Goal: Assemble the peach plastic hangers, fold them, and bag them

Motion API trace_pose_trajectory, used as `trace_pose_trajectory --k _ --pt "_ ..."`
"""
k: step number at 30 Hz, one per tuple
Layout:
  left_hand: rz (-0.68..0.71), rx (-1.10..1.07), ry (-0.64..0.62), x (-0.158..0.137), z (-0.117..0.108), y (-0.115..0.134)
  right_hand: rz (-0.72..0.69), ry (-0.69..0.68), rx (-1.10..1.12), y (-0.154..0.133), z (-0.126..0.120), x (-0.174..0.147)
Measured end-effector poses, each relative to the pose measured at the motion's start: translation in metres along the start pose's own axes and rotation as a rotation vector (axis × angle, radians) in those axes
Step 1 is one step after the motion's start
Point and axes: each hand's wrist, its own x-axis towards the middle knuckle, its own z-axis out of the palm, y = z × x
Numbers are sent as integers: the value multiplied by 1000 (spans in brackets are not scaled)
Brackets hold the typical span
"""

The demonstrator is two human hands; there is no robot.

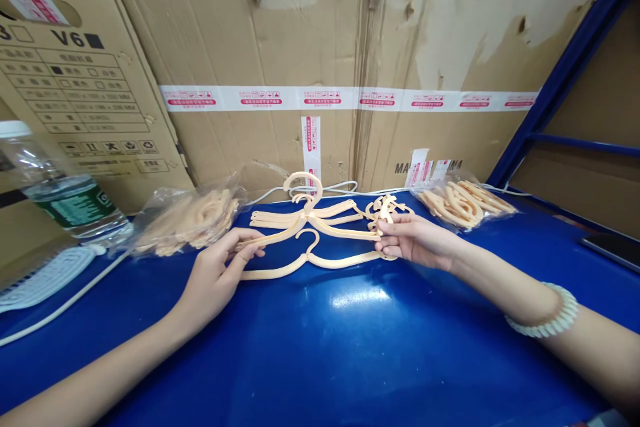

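Note:
A cream plastic clothes hanger [345, 233] is raised a little above the table, its hook pointing up. My left hand [223, 263] is closed, pinching this hanger's left arm. At the other end my right hand [417, 240] is closed on the tip of its right arm; a small cream plastic piece [386, 209] shows at these fingertips, and I cannot tell whether it is attached. Nearer to me lies a second hanger [280, 273] on the blue table, partly covered by my hands. Behind the raised hanger are several stacked hangers [273, 218] and a small pile of cream plastic parts [400, 205].
Clear bags of cream parts lie at the left [185, 220] and right [463, 203]. A water bottle [70, 193], a pale blue slotted object [50, 277] and a white cable [65, 310] are at the left. Cardboard [260, 33] stands behind; a dark flat device [613, 250] lies far right.

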Motion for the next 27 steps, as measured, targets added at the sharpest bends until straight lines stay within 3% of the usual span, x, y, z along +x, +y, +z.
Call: trace_pose_trajectory --k 9,27 --pt "7 32 -14 -1 1 1 -5 -15 -44 2 -2 -1" --pt "133 144 -26 -5 0 2 -209 129 -184 15 8 0"
